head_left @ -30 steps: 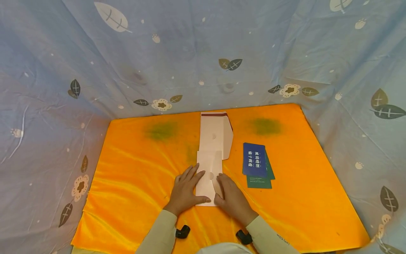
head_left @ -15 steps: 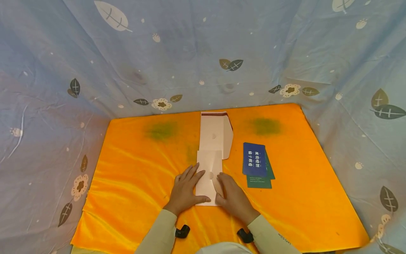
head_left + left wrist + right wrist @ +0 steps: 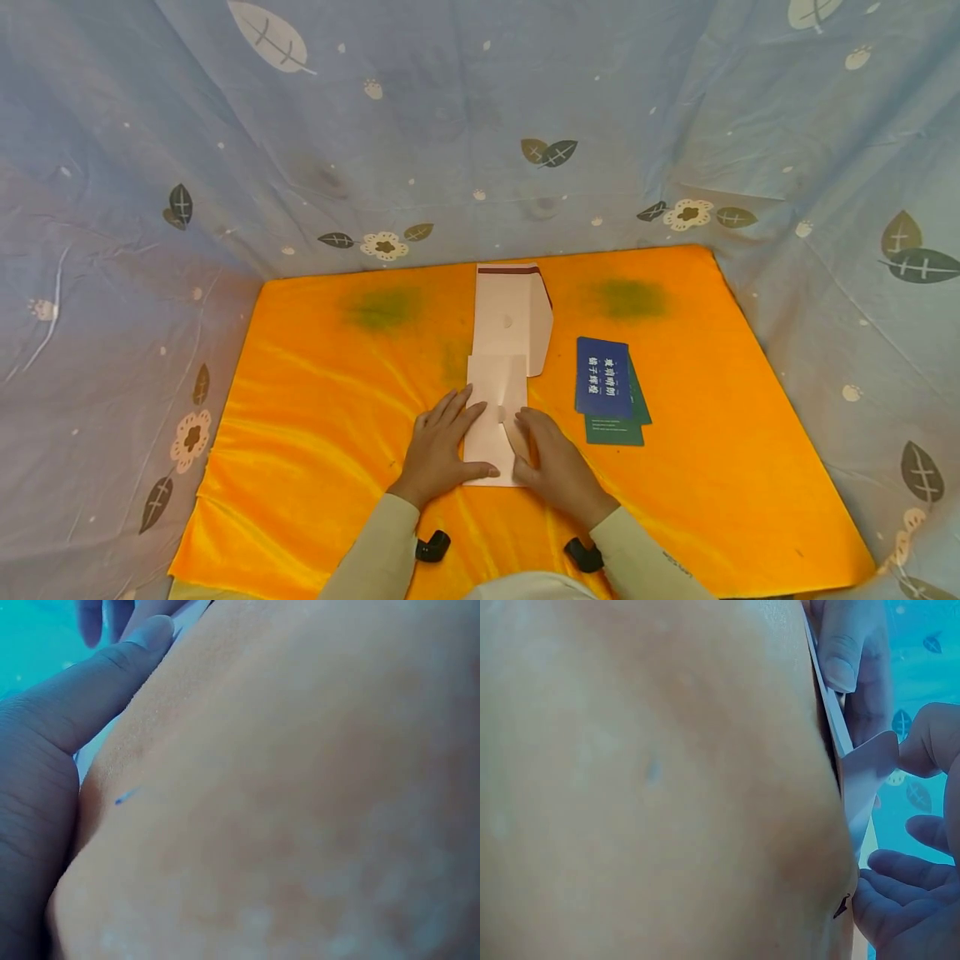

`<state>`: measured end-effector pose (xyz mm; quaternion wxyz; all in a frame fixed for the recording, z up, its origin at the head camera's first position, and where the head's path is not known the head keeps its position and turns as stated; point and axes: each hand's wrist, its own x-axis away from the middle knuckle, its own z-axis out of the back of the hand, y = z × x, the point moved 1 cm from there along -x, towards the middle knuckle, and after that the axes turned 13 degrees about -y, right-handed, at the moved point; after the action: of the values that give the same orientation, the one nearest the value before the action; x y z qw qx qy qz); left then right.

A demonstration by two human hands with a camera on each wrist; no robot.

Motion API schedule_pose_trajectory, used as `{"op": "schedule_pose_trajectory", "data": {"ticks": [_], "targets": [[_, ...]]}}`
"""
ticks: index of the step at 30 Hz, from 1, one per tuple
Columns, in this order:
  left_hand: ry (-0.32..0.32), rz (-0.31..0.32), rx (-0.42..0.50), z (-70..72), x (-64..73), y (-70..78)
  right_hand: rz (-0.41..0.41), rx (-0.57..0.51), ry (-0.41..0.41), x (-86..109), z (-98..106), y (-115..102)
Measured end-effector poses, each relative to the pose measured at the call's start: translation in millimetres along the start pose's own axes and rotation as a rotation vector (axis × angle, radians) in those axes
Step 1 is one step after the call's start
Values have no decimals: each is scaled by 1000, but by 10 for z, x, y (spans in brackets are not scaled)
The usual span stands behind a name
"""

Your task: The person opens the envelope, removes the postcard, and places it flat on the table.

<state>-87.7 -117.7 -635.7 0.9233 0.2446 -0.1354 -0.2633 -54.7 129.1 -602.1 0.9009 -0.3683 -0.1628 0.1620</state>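
Note:
A pale pink envelope (image 3: 487,383) lies lengthwise before me, its far end overlapping a second pale envelope (image 3: 498,293). My left hand (image 3: 438,450) rests spread along the near envelope's left side, thumb across its lower part; the left wrist view shows that thumb (image 3: 94,701) extended over the paper. At the right side, my right hand (image 3: 561,468) has its thumb and index finger at the flap. In the right wrist view the flap (image 3: 866,774) stands up from the envelope's edge, the bent thumb (image 3: 930,742) touching its tip while the other fingers are loosely curved below.
To the right lie a blue card (image 3: 603,392) with white characters and green cards (image 3: 615,432) partly beneath it. The far envelope's flap (image 3: 541,325) is spread to the right. Orange cloth (image 3: 330,400) covers the table, and patterned blue curtains (image 3: 450,108) surround it.
My right hand has shifted slightly to the right, its thumb moving a little away from the envelope's middle with the flap. The left hand stays in place.

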Motion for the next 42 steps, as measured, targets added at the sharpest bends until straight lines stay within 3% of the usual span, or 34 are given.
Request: {"op": "schedule_pose_trajectory", "data": {"ticks": [6,18,23,26,33,42], "targets": [[22,-13,-5,-30,-3,-20,32,3,14,6,12,35],[-18,9,-1,-24,-7,-19,54,-106,41,69,81,188],[2,-3,2,-28,-3,-12,138,-153,76,91,124,243],[-8,8,4,-26,-3,-11,170,-142,91,102,131,279],[-43,33,-17,-27,-6,-19,115,-56,85,114,145,302],[-10,13,-19,-48,0,-35,92,75,139,106,140,310]]}}
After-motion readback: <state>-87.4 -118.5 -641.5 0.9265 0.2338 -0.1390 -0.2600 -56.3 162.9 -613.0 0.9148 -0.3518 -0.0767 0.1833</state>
